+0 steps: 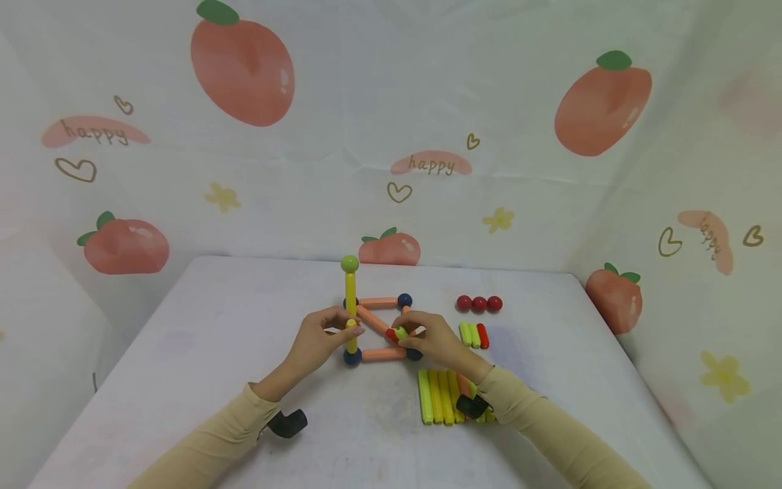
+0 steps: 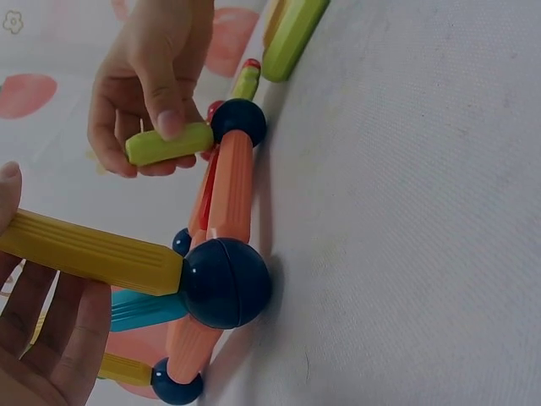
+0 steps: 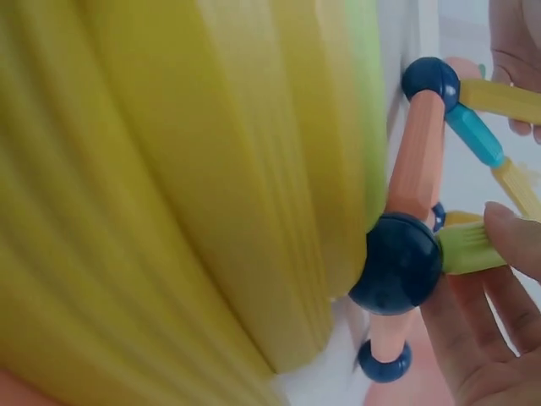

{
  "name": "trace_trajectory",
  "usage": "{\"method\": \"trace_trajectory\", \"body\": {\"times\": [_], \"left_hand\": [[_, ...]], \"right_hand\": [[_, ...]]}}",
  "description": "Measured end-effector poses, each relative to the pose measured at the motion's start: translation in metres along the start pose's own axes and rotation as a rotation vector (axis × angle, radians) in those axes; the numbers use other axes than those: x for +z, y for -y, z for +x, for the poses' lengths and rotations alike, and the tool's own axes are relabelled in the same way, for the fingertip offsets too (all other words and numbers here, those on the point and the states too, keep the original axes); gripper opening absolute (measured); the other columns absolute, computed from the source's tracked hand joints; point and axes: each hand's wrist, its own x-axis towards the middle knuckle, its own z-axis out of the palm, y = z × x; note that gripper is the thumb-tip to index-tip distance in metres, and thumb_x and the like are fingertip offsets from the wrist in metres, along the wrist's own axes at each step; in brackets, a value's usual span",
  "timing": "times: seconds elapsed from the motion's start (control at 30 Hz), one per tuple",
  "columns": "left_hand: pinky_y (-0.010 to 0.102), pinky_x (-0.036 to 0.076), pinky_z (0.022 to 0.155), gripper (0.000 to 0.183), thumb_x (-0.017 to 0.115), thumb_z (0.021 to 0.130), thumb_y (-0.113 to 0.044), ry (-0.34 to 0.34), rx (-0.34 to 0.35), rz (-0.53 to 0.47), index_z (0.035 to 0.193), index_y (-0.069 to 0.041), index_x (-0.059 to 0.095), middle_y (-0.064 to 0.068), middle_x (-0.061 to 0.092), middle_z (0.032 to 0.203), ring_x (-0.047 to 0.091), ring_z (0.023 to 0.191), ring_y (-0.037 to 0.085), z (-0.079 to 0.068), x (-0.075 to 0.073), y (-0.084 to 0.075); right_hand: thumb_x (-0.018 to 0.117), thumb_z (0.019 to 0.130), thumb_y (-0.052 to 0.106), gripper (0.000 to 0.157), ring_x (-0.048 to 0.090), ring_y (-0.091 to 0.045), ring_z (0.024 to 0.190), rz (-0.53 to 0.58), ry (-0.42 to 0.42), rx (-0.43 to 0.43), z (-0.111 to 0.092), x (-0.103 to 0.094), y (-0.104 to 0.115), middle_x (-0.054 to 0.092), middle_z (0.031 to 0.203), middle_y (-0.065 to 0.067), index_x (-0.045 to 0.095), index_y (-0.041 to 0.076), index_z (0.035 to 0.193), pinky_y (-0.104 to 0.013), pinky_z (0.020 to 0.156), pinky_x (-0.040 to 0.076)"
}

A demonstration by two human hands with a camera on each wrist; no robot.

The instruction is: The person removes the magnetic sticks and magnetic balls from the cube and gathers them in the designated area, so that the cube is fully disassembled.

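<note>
A flat frame of coral magnetic rods (image 1: pixel 383 354) joined by dark blue balls lies on the table. My left hand (image 1: pixel 320 339) holds a yellow rod (image 2: pixel 93 252) between thumb and fingers; it stands upright on the front-left ball (image 2: pixel 225 283). My right hand (image 1: pixel 436 339) pinches a short lime-green rod (image 2: pixel 169 145), whose lower end meets the front-right ball (image 3: pixel 397 264). At the back-left corner rises another yellow rod (image 1: pixel 351 292), topped by a green ball (image 1: pixel 350 263). A teal rod (image 2: pixel 145 310) slants near the left hand. Fingers partly hide the frame's inside.
To the right, red balls (image 1: pixel 479 303) sit in a row behind short green and red rods (image 1: pixel 475 335). Several long yellow and green rods (image 1: pixel 441 397) lie side by side under the right forearm. A printed cloth (image 1: pixel 342 136) hangs behind the table.
</note>
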Motion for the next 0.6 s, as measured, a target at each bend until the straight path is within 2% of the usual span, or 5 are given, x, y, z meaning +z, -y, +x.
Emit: {"method": "trace_trajectory", "body": {"times": [0.13,0.3,0.47,0.6], "left_hand": [[0.031,0.052,0.081,0.019,0.077,0.085,-0.033,0.003,0.002,-0.002,0.096,-0.019,0.072,-0.002,0.074,0.092,0.065,0.088,0.012,0.000,0.001,0.001],[0.031,0.053,0.081,0.018,0.078,0.085,-0.033,-0.002,0.001,0.001,0.095,-0.019,0.072,-0.002,0.074,0.091,0.065,0.088,0.014,0.000,0.001,-0.001],[0.032,0.053,0.082,0.018,0.077,0.085,-0.033,-0.004,-0.002,0.007,0.095,-0.019,0.072,-0.002,0.074,0.092,0.065,0.088,0.013,-0.001,0.000,-0.001],[0.031,0.054,0.082,0.017,0.077,0.085,-0.032,-0.002,0.004,0.005,0.094,-0.019,0.072,-0.002,0.073,0.091,0.066,0.087,0.013,0.000,0.000,-0.001]], "right_hand": [[0.072,0.090,0.012,0.033,0.065,-0.017,0.099,0.018,-0.033,0.035,-0.001,-0.008,0.000,0.070,0.112,-0.002,0.065,0.015,0.121,-0.028,0.085,0.057],[0.072,0.090,0.015,0.034,0.065,-0.021,0.101,0.083,-0.084,0.090,-0.006,-0.028,-0.001,0.068,0.118,-0.005,0.065,0.014,0.124,-0.032,0.084,0.057],[0.074,0.089,0.018,0.034,0.066,-0.024,0.102,0.105,-0.138,0.144,-0.012,-0.050,-0.016,0.069,0.116,-0.009,0.067,0.013,0.122,-0.037,0.089,0.058],[0.076,0.088,0.020,0.036,0.066,-0.023,0.100,0.095,-0.158,0.197,-0.018,-0.064,-0.028,0.070,0.112,-0.010,0.067,0.010,0.121,-0.033,0.087,0.057]]}}
